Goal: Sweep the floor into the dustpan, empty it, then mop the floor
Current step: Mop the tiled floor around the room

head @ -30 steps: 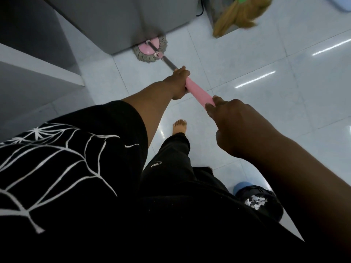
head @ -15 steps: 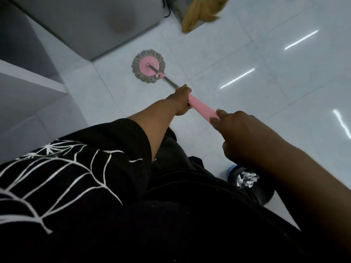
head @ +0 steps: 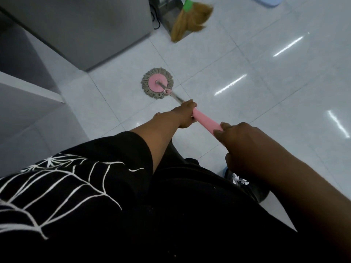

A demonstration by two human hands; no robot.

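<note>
Step in hand, as judged: mopping, the final stage.
Mop head [head: 157, 82]: round, grey fringe, pink disc, flat on the floor [head: 266, 95] just off the grey cabinet [head: 85, 25] corner.
Pink handle [head: 206, 120]: left hand [head: 185, 113] forward, fingers wrapped round it; right hand [head: 245, 147] at the near end, fingers curled on it.
Broom [head: 190, 18]: set aside, far off.
Next move calls for: a two-handed stroke over fresh tile, head kept flat.

Pink-handled mop [head: 206, 121] in left hand [head: 185, 114] and right hand [head: 241, 147], its round head [head: 157, 82] flat on white tiled floor [head: 247, 59].
</note>
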